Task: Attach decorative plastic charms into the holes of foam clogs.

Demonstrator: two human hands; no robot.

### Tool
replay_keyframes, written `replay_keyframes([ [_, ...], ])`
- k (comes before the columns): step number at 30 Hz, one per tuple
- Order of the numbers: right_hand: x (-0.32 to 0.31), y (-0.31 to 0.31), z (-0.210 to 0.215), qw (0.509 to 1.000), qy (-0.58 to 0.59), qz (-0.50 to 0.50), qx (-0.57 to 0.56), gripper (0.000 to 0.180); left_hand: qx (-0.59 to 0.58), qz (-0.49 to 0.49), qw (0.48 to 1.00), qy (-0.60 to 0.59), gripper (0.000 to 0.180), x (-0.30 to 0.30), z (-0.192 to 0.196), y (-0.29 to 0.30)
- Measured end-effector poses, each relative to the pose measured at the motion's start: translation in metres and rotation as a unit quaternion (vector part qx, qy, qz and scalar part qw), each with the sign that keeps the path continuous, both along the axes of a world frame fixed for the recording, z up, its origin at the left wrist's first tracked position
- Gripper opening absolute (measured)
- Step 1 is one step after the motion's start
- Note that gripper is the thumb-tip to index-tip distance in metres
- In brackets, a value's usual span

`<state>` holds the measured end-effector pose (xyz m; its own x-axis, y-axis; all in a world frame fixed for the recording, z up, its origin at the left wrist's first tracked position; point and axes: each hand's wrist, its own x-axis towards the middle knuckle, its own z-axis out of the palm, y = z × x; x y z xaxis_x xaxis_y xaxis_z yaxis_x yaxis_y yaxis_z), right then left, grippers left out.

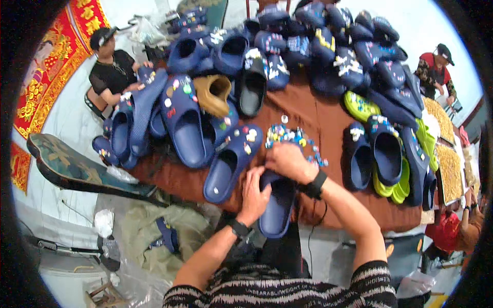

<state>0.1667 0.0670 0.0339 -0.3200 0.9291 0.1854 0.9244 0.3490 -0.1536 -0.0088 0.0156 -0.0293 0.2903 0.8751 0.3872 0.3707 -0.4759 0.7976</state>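
Head view is showing two bare hands working close together over a navy-blue, open-heeled, foam-like clog (278,209), which is lying at the near edge of a table covered in brown cloth (328,208), its heel pointing toward the person. The left hand (255,191) is clasping the clog's left side near the toe, its thumb reaching toward the foot opening. The right hand (288,161) is bending over the toe with its fingers bunched; whether they are pinching anything cannot be told. A dark band is circling each wrist. Just beyond the right hand, a loose heap of small multicoloured charms (292,136) is spreading across the cloth. Left of the working hands, a navy-blue clog with charms on its toe (226,172) is resting at a slant. Farther off, a tan-brown clog (212,96) and a plain-soled black clog (252,90) are sitting among piled navy-blue ones, while a lime-green charm-dotted clog (361,106) is lying to the right.
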Motion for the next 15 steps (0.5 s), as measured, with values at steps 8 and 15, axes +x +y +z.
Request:
replay_keyframes([
  [8,-0.006,-0.005,0.002,0.999,0.014,0.029,-0.036,0.027,-0.016,0.008,1.0,0.003,0.054,-0.005,-0.006,-0.006],
  [15,-0.007,-0.007,0.004,0.984,0.138,0.065,-0.092,0.015,-0.03,0.029,0.999,0.01,0.05,-0.001,-0.006,-0.004],
])
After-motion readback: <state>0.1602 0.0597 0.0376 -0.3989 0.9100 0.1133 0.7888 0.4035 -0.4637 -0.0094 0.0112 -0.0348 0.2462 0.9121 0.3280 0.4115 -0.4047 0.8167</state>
